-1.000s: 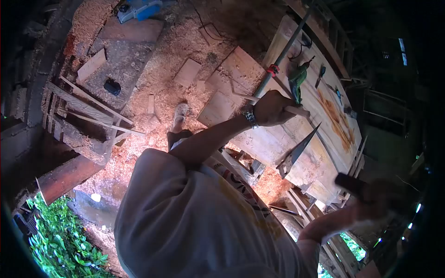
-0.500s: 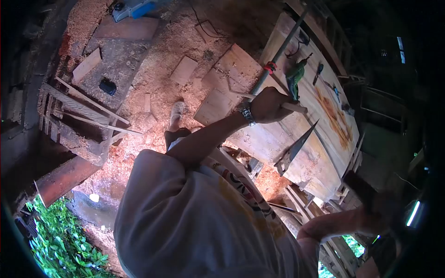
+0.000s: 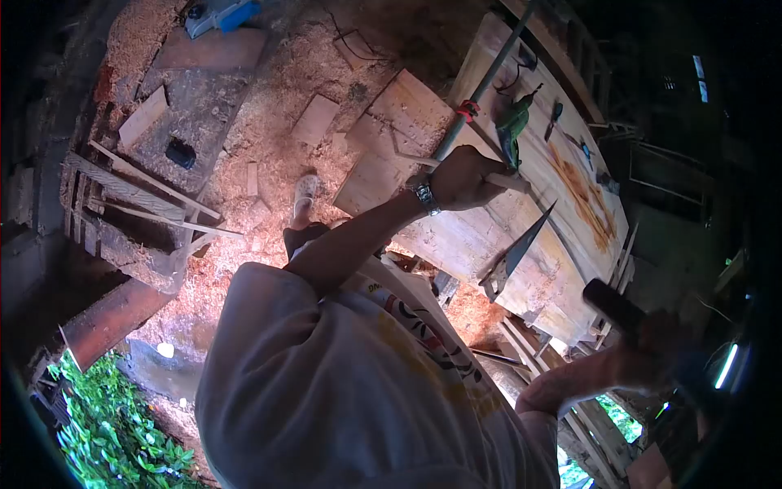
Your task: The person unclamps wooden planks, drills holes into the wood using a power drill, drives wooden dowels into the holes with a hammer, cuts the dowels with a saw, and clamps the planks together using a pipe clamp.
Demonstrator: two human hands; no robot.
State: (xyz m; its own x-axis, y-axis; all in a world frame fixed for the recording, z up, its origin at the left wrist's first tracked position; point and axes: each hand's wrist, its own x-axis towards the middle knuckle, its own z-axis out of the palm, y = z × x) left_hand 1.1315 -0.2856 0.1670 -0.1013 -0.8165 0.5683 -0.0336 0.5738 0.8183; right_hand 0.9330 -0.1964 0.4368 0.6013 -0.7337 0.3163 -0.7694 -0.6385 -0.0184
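Observation:
My left hand (image 3: 468,179), with a metal-band watch on its wrist, is closed around a thin pale strip of wood (image 3: 509,182) above the workbench. The strip's other end shows on the near side of the hand. Off to the right, my right hand (image 3: 652,354) is raised and closed on what looks like a hammer; its black grip end (image 3: 612,306) sticks out, and its head is lost in the dark. A handsaw (image 3: 517,254) lies on the wooden workbench (image 3: 456,244) below my left hand. Just beyond that hand rests a green power drill (image 3: 511,130).
A bar clamp (image 3: 489,90) with a red part runs across the bench. Thin brown wood pieces (image 3: 582,196) and small tools lie farther along. Wood shavings and offcuts (image 3: 316,120) cover the floor. A blue power tool (image 3: 224,16) sits at upper left, above a wooden frame (image 3: 147,191).
My right hand and the hammer have moved slightly up and left, so the black grip shows more clearly. My left hand keeps its grip on the strip. The whole view has shifted a little.

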